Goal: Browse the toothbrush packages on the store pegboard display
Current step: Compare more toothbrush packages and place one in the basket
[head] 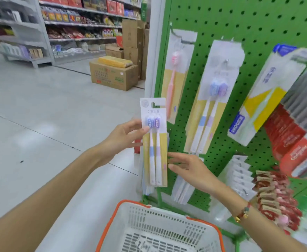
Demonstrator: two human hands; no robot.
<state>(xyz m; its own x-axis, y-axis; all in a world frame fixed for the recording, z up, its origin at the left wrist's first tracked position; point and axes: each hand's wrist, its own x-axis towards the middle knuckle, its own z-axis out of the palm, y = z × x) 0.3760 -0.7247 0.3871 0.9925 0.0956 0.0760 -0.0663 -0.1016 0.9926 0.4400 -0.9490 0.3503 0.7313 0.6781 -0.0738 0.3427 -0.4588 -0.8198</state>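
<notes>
Both forearms are bare, no sleeves; a red cord bracelet (243,211) with gold and green beads circles the right wrist.

White plastic shopping basket (164,231), orange rim, at bottom. Stacked cardboard boxes (114,75) on tiled floor (30,110). Stocked grey shelving (80,26) behind. Red toothpaste cartons (298,153) at right.

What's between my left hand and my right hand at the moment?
In the head view, the two-toothbrush package sits between them: left hand pinches its upper edge, right hand touches its lower right edge.
</notes>
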